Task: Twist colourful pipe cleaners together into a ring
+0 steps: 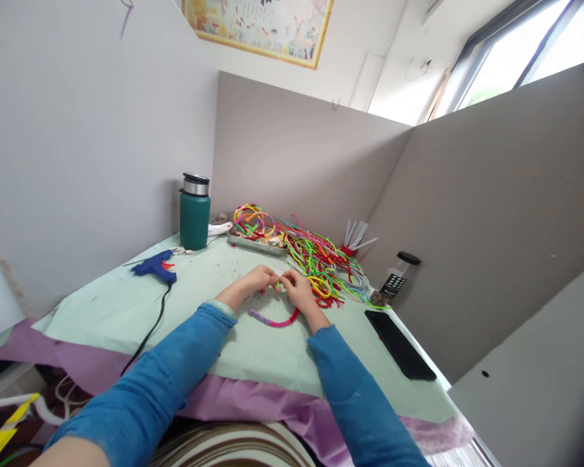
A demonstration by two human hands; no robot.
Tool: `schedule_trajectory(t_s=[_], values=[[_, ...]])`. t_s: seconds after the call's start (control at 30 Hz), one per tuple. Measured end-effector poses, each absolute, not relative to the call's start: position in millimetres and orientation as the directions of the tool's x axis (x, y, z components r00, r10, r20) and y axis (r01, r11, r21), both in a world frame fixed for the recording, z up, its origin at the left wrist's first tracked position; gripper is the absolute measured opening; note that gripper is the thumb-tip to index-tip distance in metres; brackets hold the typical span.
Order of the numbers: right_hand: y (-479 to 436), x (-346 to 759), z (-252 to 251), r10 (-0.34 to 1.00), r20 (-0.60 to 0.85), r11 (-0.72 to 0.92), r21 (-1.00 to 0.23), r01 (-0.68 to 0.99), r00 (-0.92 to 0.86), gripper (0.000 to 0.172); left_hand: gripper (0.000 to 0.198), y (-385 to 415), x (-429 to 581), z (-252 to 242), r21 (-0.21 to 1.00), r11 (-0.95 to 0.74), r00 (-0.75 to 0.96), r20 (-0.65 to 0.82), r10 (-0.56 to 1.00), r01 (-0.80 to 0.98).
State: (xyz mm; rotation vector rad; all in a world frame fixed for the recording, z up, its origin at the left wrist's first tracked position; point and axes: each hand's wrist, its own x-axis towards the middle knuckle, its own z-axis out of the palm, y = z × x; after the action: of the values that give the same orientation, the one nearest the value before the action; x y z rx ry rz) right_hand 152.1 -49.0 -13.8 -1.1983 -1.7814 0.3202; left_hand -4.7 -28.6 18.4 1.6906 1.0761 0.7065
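Observation:
Above the middle of the table, my left hand [263, 279] and my right hand [296, 287] meet with fingertips pinched together. A small bit of green and red pipe cleaner shows between them, mostly covered by the fingers. Just below lies a curved fuzzy band [276, 323], purple at its left end and red towards the right, where it passes under my right hand. Whether the band joins the piece in my fingers is hidden. Right behind my right hand spreads a heap of colourful pipe cleaners [316, 256].
A metal tray [257, 246] holds coloured loops. At left are a green bottle [194, 220] and a blue glue gun [156, 266] with its cord. White sticks [355, 235], a black-lidded jar [396, 279] and a black phone [400, 345] are at right. Grey partitions [302, 149] enclose the table.

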Motion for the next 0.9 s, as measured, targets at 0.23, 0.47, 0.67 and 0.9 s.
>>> schedule_trajectory(t_s=[0.23,0.47,0.67,0.9], values=[[-50,151,-13,0.836,0.541,0.488,-0.656,0.576,-0.093,0.02,0.032,-29,-3,20,0.939,-0.084,0.417,-0.068,0.907,0.335],[-46,153,-15,0.852,0.512,0.484,-0.689,0.54,-0.111,0.02,0.044,-25,-1,13,0.843,-0.266,0.441,0.039,0.897,0.467],[-45,153,-15,0.86,0.493,0.477,-0.691,0.543,-0.129,0.018,0.035,-16,1,6,0.67,-0.45,0.453,0.187,0.872,0.59],[-44,153,-16,0.87,0.482,0.456,-0.706,0.541,-0.104,0.018,0.023,-14,-1,5,0.471,-0.558,0.467,0.305,0.83,0.684]])
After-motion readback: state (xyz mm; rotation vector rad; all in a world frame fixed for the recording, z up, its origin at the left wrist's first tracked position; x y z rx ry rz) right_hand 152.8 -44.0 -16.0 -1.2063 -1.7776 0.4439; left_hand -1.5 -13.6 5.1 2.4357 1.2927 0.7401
